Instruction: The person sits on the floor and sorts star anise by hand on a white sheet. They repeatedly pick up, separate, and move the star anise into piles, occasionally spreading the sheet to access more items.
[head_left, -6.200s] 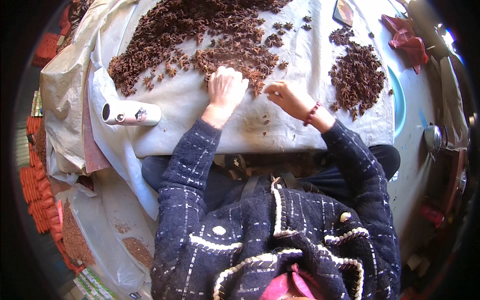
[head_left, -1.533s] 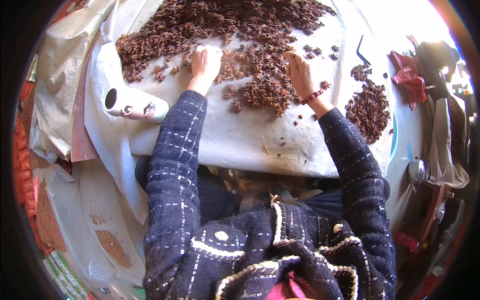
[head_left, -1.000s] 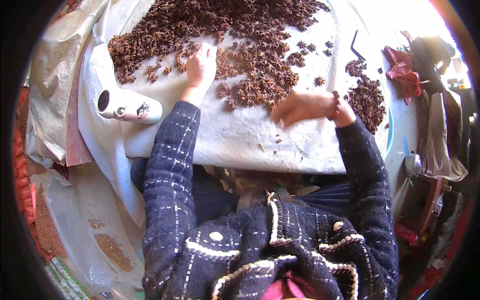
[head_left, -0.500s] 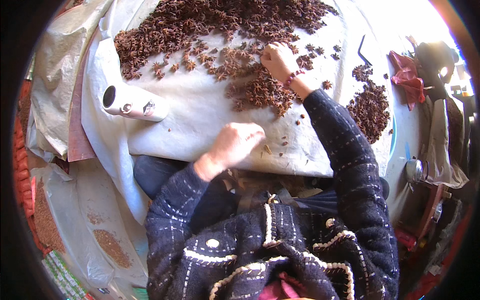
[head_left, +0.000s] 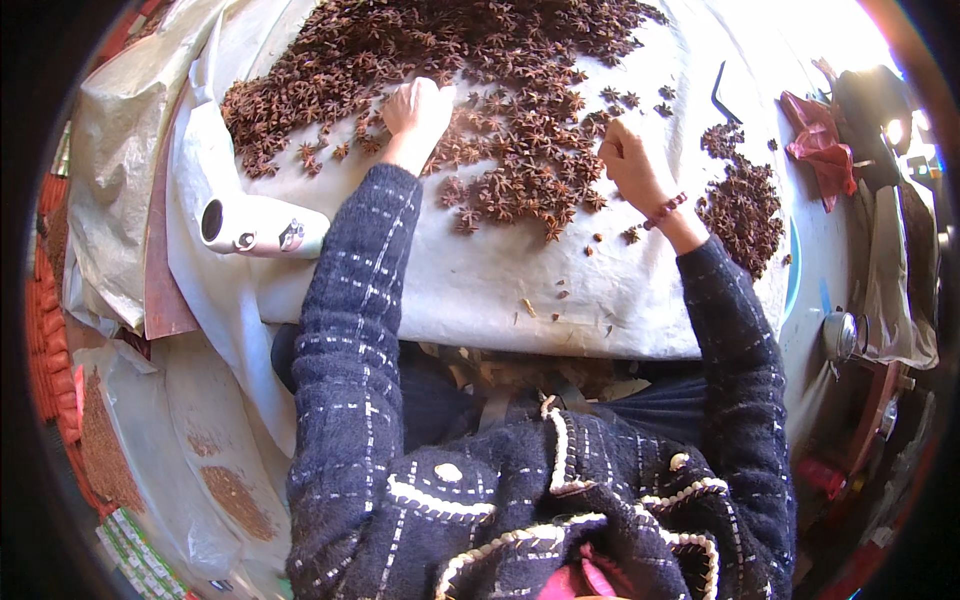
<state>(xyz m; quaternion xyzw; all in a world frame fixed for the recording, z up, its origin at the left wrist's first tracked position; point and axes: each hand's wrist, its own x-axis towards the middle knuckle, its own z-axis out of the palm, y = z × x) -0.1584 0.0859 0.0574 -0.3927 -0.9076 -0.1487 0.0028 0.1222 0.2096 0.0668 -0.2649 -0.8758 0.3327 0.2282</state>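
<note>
Dark brown star anise (head_left: 430,40) is heaped across the far part of a white cloth-covered table (head_left: 470,285). A looser cluster of star anise (head_left: 525,185) spreads nearer to me. My left hand (head_left: 418,112) is at the front edge of the large heap, its fingers curled closed; whatever they hold is hidden. My right hand (head_left: 635,160), with a beaded bracelet (head_left: 664,210) at the wrist, is closed beside the right edge of the near cluster. Its curled fingers hide anything inside.
A white cylindrical bottle (head_left: 270,226) lies on the left of the cloth. On the right are a smaller pile of dark pieces (head_left: 745,205), a black bent rod (head_left: 722,92) and a red cloth (head_left: 820,150). A few crumbs (head_left: 528,307) lie near the front edge.
My left hand has reached from the front of the cloth up to the large heap. My right hand has moved right and slightly nearer to me, off the cluster's top.
</note>
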